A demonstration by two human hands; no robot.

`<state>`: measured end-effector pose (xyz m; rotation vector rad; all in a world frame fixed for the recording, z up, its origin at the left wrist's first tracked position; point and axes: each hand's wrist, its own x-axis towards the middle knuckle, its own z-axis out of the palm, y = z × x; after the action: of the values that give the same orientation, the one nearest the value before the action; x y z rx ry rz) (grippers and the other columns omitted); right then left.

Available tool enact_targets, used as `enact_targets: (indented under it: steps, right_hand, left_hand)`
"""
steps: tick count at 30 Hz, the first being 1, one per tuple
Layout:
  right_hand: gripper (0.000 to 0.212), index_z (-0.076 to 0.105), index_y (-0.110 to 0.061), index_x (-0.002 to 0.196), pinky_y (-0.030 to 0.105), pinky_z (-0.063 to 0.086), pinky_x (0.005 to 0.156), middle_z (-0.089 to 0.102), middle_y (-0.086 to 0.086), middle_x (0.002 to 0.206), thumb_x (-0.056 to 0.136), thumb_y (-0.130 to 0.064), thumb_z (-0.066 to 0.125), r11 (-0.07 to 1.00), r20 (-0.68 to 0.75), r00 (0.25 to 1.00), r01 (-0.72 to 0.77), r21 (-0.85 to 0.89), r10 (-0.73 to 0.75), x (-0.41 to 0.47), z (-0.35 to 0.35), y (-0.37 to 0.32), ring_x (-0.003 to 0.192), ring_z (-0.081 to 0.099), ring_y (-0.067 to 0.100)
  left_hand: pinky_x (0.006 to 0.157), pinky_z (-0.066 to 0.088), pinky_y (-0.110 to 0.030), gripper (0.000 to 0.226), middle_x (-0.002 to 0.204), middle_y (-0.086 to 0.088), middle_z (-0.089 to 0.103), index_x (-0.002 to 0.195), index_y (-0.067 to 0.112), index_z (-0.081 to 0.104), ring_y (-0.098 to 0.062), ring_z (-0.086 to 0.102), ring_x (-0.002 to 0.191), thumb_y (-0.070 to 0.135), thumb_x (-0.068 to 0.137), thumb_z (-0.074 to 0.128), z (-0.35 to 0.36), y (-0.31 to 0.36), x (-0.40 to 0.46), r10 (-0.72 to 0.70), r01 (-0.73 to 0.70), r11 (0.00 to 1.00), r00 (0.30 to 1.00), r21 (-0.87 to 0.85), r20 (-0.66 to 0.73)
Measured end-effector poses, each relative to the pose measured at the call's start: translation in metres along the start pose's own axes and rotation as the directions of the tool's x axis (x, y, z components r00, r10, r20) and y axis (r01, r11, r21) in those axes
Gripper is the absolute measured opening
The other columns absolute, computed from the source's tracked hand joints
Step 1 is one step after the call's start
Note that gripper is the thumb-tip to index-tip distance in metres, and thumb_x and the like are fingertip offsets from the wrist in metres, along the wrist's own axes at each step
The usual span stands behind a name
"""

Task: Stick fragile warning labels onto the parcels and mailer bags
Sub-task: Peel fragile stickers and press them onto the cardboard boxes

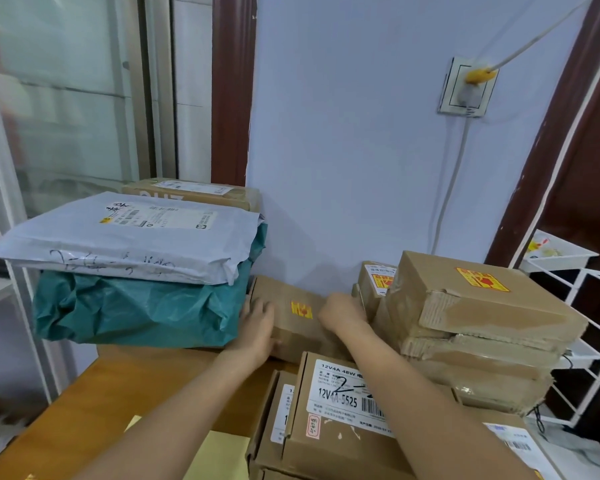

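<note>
Head view. Both hands reach forward to a long brown cardboard parcel [293,315] lying against the wall and already bearing a yellow-and-red fragile label [301,310] on its top face, between the two hands. The left hand [258,329] lies over the parcel's near left end with fingers wrapped onto it; the right hand [342,311] is curled over the parcel's right end, its fingertips hidden, so the exact grip cannot be told. The parcel appears stiff, matt and light enough for two hands; its taped ends offer the firmest hold, and its corners would likely crush under hard pressure.

Left of the left hand, a crumpled teal plastic mailer bag [136,306] carries a smooth grey mailer bag [125,237]; both look soft and slippery, and neither shows a warning label. Right of the right hand, a stack of worn, tape-wrapped cardboard boxes [478,327] is labelled on top. Nearer than the hands sits a printed cardboard carton [329,427] on the orange wooden table [118,393].
</note>
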<state>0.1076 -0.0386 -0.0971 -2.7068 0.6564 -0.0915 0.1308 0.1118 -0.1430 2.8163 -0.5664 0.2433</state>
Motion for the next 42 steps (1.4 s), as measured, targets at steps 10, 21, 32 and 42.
enact_targets:
  steps: [10,21,32,42]
  right_hand:
    - [0.028,0.057,-0.006,0.116,0.03,0.047,0.08,0.059,0.011,0.112,0.089,-0.012,0.052,0.992,0.274,0.957,0.112,-0.051,-0.094,-0.001,0.028,0.005,0.099,0.057,0.025]
    - [0.039,0.06,-0.017,0.12,0.032,0.045,0.081,0.063,0.005,0.118,0.085,-0.033,0.061,0.981,0.445,0.89,0.165,-0.106,-0.101,0.015,0.042,0.014,0.102,0.059,0.02]
    - [0.032,0.062,-0.014,0.115,0.032,0.046,0.077,0.064,0.006,0.113,0.086,-0.027,0.058,0.984,0.388,0.908,0.178,-0.02,-0.157,0.011,0.039,0.014,0.095,0.061,0.02]
    - [0.029,0.065,-0.005,0.111,0.038,0.048,0.091,0.065,0.014,0.112,0.093,-0.019,0.048,0.907,0.012,0.916,0.396,0.144,-0.402,-0.038,-0.019,-0.007,0.105,0.058,0.029]
  left_hand:
    - [0.113,0.024,-0.039,0.058,0.156,-0.006,0.019,0.145,0.018,0.031,-0.027,0.011,0.145,0.001,0.092,0.048,0.038,-0.014,0.011,0.041,-0.044,0.998,0.996,0.036,0.078]
    - [0.114,0.017,-0.047,0.047,0.148,-0.004,0.034,0.134,0.024,0.039,-0.028,0.025,0.138,0.007,0.091,0.05,0.062,-0.013,0.019,0.106,-0.121,0.978,0.99,0.17,0.094]
    - [0.114,0.028,-0.041,0.038,0.152,-0.006,0.03,0.131,0.021,0.049,-0.024,0.023,0.142,0.021,0.094,0.054,0.057,-0.011,0.016,-0.004,0.031,0.977,0.991,-0.211,0.131]
    - [0.079,0.038,-0.029,0.023,0.106,0.0,0.06,0.105,0.017,0.058,-0.016,0.053,0.101,0.024,0.101,0.037,-0.016,0.015,-0.043,-0.116,0.055,0.627,0.993,-0.777,-0.023]
